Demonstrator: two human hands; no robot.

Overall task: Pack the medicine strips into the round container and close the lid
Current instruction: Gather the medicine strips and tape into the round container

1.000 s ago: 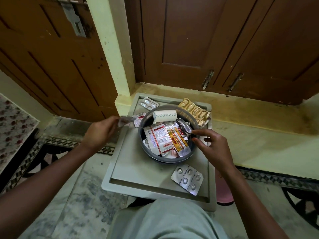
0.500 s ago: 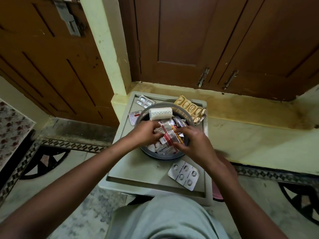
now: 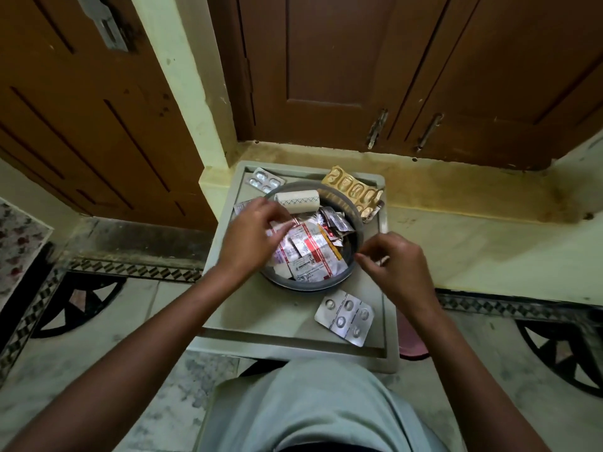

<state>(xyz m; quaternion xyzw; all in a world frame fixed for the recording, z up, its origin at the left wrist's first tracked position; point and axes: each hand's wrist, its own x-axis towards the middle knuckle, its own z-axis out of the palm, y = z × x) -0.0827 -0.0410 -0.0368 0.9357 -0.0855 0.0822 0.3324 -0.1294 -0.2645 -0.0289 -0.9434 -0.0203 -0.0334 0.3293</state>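
Observation:
The grey round container [image 3: 308,283] stands on a grey plastic stool top [image 3: 277,321] and holds several medicine strips [image 3: 310,252]. A white roll [image 3: 298,200] lies across its far rim. My left hand [image 3: 253,238] hovers over the container's left side, fingertips touching the strips there; whether it pinches one is hidden. My right hand [image 3: 396,267] is just right of the rim, fingers loosely curled with nothing visible in them. Loose strips lie outside: a silver one [image 3: 345,317] in front, a gold one [image 3: 354,190] behind, a small silver one [image 3: 265,181] at the back left.
Another strip [image 3: 242,207] pokes out beside my left hand. Brown wooden doors [image 3: 359,60] and a yellow ledge [image 3: 456,197] rise behind the stool. A pink object [image 3: 411,342] sits by the stool's right edge. My knee [image 3: 310,406] is in front. No lid is in view.
Both hands were pressing into the strips; now my right hand has drawn out to the right of the rim and my left hand has shifted to the container's left side.

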